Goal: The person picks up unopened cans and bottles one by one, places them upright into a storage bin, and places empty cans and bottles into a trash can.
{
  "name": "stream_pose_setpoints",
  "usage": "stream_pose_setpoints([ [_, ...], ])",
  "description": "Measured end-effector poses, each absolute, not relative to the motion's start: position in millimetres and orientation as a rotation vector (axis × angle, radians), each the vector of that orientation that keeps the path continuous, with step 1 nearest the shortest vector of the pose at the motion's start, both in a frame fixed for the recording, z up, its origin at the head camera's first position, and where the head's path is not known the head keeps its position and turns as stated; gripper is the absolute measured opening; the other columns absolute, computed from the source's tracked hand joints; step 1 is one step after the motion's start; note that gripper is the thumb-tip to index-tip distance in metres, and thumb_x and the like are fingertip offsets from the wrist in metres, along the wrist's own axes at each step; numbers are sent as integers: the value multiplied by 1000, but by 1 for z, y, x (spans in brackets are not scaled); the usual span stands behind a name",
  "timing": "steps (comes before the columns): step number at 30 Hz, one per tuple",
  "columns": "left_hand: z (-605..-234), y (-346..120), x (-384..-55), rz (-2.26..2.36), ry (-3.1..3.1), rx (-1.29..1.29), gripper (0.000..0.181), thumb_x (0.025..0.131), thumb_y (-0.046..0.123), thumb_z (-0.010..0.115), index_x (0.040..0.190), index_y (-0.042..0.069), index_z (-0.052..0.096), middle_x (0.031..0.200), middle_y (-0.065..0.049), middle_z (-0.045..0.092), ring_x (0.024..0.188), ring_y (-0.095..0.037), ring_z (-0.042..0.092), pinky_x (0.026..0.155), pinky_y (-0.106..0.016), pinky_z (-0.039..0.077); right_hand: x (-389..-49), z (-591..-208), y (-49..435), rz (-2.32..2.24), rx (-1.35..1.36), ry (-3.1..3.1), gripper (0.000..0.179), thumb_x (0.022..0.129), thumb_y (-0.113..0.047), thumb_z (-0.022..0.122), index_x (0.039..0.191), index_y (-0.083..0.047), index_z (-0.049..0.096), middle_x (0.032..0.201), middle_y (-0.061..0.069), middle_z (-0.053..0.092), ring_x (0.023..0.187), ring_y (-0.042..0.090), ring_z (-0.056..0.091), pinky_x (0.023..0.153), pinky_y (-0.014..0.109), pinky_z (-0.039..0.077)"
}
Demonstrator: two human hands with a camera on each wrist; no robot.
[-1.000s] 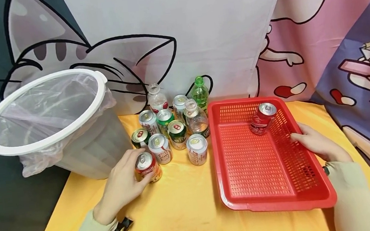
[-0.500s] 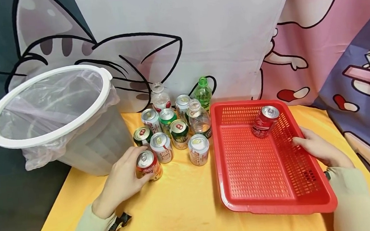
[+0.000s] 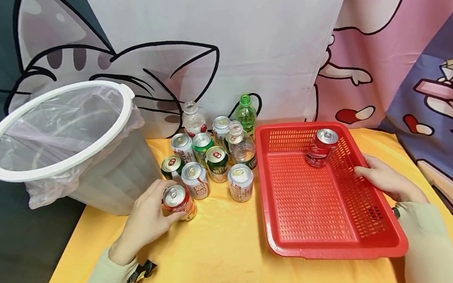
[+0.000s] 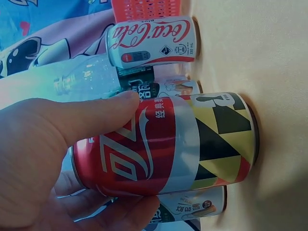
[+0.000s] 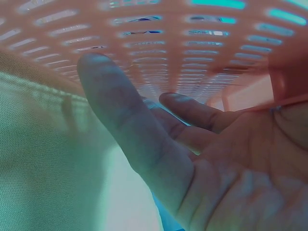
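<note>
My left hand (image 3: 146,218) grips a red Coca-Cola can (image 3: 180,204), its thumb on the near side and its fingers round the far side. In the left wrist view, this can (image 4: 183,144) has a yellow and black patterned lower part and stands on the table. My right hand (image 3: 391,178) holds the right rim of a red plastic basket (image 3: 337,254), the thumb over the inner side. The right wrist view shows the other fingers (image 5: 113,96) under the slotted wall. Inside the basket, a dark red can (image 3: 321,147) leans in the far right corner.
Beside the held can stand a white can (image 3: 196,182) and several other cans and bottles, including a green bottle (image 3: 245,113). A white Coca-Cola can (image 3: 241,183) is by the basket's left side. A lined bin (image 3: 121,182) stands at the left, with a patterned curtain (image 3: 257,35) behind.
</note>
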State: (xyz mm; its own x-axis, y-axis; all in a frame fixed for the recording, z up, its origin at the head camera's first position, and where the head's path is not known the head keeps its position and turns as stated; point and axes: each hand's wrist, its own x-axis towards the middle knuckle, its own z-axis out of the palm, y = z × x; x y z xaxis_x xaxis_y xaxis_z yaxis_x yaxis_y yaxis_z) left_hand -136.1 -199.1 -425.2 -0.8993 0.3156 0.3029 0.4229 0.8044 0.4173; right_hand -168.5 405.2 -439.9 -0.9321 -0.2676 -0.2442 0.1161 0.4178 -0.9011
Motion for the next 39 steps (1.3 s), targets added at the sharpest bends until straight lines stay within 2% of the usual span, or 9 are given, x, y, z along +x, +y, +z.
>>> stream_pose_setpoints([
  [8, -422, -202, -127, -710, -2767, -598, 75, 64, 33, 100, 125, 16, 61, 108, 7, 63, 94, -13, 66, 80, -41, 58, -171, -439, 403, -1535, -157, 2316, 47, 107, -7, 45, 148, 5, 28, 106, 7, 70, 84, 28, 77, 69, 45, 65],
  [14, -416, -197, -120, -692, -2746, -651, 74, 61, 38, 100, 122, 20, 62, 107, 11, 63, 95, -9, 64, 80, -38, 58, -171, -439, 403, -1530, -137, 2316, 47, 106, -6, 45, 149, 5, 28, 106, 8, 70, 83, 28, 77, 69, 46, 65],
  [25, -394, -178, -118, -748, -2689, -789, 74, 65, 38, 99, 127, 19, 63, 120, 14, 64, 112, -7, 63, 95, -37, 55, -170, -439, 404, -1506, -133, 2328, 48, 105, -6, 44, 149, 6, 28, 108, 10, 69, 84, 26, 77, 70, 44, 65],
  [39, -369, -145, -127, -823, -2618, -913, 75, 69, 36, 97, 131, 14, 61, 128, 8, 63, 121, -11, 61, 102, -37, 54, -168, -438, 405, -1488, -109, 2341, 51, 104, -7, 45, 151, 5, 27, 113, 20, 67, 86, 28, 77, 71, 46, 65],
])
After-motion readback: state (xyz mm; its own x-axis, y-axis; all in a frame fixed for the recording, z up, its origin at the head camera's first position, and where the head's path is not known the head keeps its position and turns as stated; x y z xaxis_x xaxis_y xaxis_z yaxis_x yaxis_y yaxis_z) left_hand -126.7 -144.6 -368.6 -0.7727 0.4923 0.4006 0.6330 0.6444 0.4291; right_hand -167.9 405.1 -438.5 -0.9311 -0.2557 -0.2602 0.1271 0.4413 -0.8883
